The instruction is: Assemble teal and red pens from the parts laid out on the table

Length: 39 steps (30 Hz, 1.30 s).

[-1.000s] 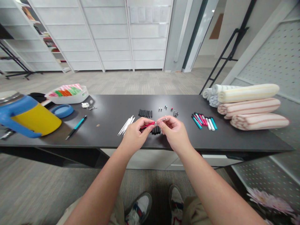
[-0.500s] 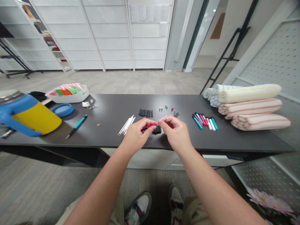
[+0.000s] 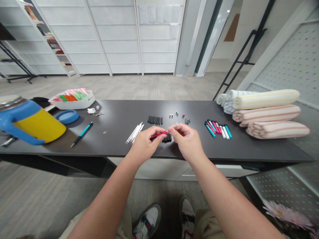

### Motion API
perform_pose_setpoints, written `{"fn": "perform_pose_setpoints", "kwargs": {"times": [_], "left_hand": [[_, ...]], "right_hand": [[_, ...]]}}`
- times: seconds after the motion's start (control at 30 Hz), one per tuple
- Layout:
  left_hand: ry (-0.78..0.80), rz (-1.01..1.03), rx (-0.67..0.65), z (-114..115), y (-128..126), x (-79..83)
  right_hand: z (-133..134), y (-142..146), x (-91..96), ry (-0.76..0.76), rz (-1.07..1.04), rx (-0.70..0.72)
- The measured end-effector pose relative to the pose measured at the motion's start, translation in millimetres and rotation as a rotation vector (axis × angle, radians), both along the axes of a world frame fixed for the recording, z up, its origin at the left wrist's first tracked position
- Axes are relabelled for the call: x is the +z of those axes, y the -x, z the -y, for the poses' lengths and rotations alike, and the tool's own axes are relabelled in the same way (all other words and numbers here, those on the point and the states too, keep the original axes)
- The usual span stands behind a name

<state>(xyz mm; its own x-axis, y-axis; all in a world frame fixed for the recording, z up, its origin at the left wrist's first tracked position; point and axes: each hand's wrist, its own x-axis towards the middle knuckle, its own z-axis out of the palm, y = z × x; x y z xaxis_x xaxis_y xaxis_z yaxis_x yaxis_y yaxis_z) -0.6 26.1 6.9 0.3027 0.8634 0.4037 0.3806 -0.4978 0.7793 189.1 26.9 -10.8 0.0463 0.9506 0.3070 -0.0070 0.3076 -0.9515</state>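
Observation:
A red pen barrel (image 3: 159,134) with a dark end is pinched in my left hand (image 3: 145,141), pointing right. My right hand (image 3: 187,139) closes its fingertips at the barrel's right end, around a small silvery piece (image 3: 176,126) whose kind I cannot make out. Just below the fingers lie black tubes (image 3: 166,138), partly hidden. White pen refills (image 3: 135,133) are bunched left of my left hand. Beyond the hands are a row of black grips (image 3: 155,119) and small metal pieces (image 3: 187,121). Teal, red and white pen barrels (image 3: 217,128) lie to the right.
A teal pen (image 3: 81,134) lies at the left, near a blue lid (image 3: 66,116) and a blue-yellow jug (image 3: 37,122). Behind these stands a white tray (image 3: 74,105) with colourful packets. Rolled towels (image 3: 274,114) are stacked on the right of the black table (image 3: 114,109).

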Motion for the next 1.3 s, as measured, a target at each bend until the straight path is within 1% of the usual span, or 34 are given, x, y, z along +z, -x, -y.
{"fn": "perform_pose_setpoints", "kwargs": {"times": [0.17,0.5,0.7,0.9,1.07,1.3], "left_hand": [[0.011,0.004,-0.013,0.4,-0.5,0.1],[-0.038,-0.038,0.064,-2.1,0.1,-1.8],[-0.047,-0.039,0.060,-2.0,0.1,-1.5],[-0.045,-0.052,0.057,-1.5,-0.4,0.3],[-0.029,-0.041,0.066,-1.4,-0.3,-0.2],[-0.033,-0.045,0.059,-2.2,-0.1,-0.9]], "right_hand": [[0.4,0.9,-0.2,-0.013,0.016,-0.042],[0.2,2.7,3.9,0.013,0.124,-0.050],[2.5,2.9,4.4,-0.016,0.044,-0.106],[3.7,2.3,1.9,-0.057,0.121,-0.111],[4.3,2.4,4.3,-0.035,0.123,-0.096],[4.2,1.7,5.8,-0.048,0.157,-0.081]]}}
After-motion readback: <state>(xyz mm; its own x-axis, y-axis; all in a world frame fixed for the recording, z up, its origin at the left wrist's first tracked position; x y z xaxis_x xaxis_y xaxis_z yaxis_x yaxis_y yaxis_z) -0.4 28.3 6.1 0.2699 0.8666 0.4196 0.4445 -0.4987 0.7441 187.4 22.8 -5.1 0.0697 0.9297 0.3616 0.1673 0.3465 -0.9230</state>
